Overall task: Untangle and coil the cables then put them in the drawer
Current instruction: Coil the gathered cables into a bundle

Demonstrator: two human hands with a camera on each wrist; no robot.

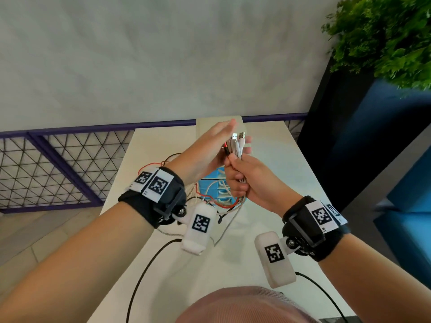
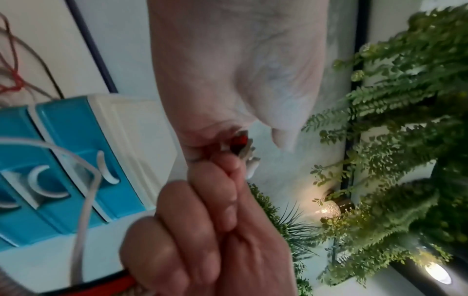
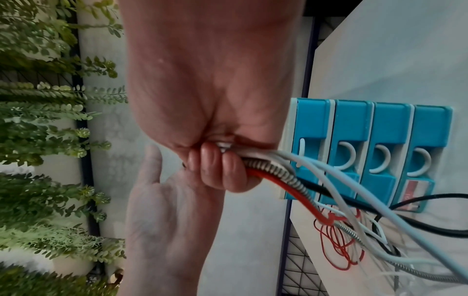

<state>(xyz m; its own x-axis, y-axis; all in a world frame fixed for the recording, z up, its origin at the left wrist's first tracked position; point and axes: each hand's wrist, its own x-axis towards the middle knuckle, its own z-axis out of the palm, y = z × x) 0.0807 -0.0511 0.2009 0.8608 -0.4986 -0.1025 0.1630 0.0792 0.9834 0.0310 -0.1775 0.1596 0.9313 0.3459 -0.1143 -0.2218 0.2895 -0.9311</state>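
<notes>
The right hand [image 1: 242, 180] has its grip closed round a bundle of cables [image 1: 236, 148], fingers curled tight, with the plug ends [image 1: 239, 137] standing just above the fist. The left hand [image 1: 210, 148] lies flat and straight-fingered against the far side of those plugs, holding nothing. Below the grip the cables hang down, red, black, white and a striped braided one, and run into a loose snarl [image 3: 339, 246] on the bench [image 1: 268, 257], in front of the blue drawer unit [image 3: 369, 152], whose drawers all look closed.

The step in hand seems to be squaring up the plug ends before working the tangle out. To do it well, I would keep the fist firm just under the plugs so none slips, tap the ends level against the flat palm, then run the free hand down from the grip, one cable at a time, easing loops apart rather than pulling. Tugging the whole bundle would likely tighten the thin red wire into a knot.
</notes>
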